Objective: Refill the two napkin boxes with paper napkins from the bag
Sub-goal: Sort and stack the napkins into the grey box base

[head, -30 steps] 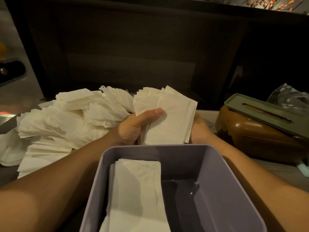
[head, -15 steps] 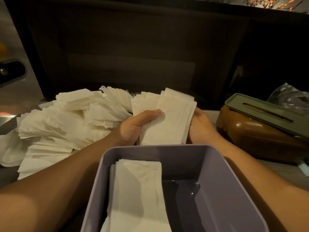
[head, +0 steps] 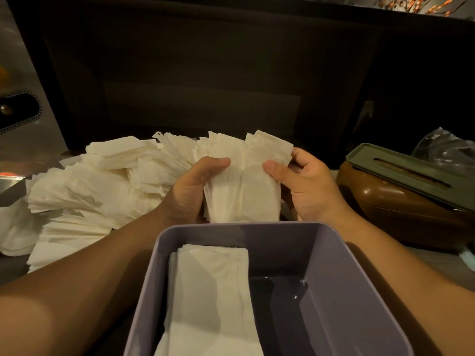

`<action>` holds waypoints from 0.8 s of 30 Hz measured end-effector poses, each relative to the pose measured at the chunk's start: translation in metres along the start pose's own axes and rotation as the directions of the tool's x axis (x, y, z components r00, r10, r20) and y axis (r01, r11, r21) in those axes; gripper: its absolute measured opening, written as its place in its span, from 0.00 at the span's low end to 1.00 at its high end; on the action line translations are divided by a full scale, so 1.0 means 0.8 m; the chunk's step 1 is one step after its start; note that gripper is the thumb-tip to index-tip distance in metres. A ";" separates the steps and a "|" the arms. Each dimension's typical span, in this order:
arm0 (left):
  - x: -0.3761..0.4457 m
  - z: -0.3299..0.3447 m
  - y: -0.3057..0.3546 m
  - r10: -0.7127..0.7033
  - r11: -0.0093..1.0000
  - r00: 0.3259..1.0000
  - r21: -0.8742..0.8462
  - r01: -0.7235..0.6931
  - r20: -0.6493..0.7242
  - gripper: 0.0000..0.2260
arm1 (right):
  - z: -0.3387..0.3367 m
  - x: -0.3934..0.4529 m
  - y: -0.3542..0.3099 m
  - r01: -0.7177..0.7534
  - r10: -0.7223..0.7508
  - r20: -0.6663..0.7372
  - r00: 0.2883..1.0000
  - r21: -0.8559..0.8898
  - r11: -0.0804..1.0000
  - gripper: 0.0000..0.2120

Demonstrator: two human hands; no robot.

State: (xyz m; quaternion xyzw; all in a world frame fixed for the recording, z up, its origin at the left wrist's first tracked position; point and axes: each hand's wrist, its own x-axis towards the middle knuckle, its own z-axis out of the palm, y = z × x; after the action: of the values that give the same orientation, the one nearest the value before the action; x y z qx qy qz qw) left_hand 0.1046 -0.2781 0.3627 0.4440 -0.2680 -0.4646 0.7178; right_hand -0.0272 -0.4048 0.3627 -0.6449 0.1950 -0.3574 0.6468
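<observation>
Both hands form the grip on one bundle of paper napkins (head: 241, 186): the left hand (head: 190, 191) and the right hand (head: 305, 186) pinch its two sides, just behind the open purple napkin box (head: 341, 273). This box is half filled, so I judge the bundle goes next into its bare right side, edges kept straight. A loose napkin pile (head: 84, 191) covers the dim table at left; the brown napkin box (head: 401, 209) stands closed at right, beside a plastic bag (head: 447, 147).

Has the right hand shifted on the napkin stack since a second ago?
Yes. The right hand has come out from behind the napkin stack; its thumb now presses the front, nearer the purple box. The left hand keeps its grip.
</observation>
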 end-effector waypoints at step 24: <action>0.013 -0.012 -0.006 0.015 0.996 1.000 0.087 -0.015 -0.003 0.24 | -0.024 -0.011 -0.035 -0.151 0.032 0.194 0.981 0.642 0.751 0.17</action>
State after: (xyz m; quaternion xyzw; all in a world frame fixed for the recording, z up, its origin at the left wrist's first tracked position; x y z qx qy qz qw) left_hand 0.1146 -0.2842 0.3537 0.4736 -0.2900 -0.4462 0.7018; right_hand -0.0524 -0.4095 0.3861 -0.3962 0.0332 -0.3142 0.8621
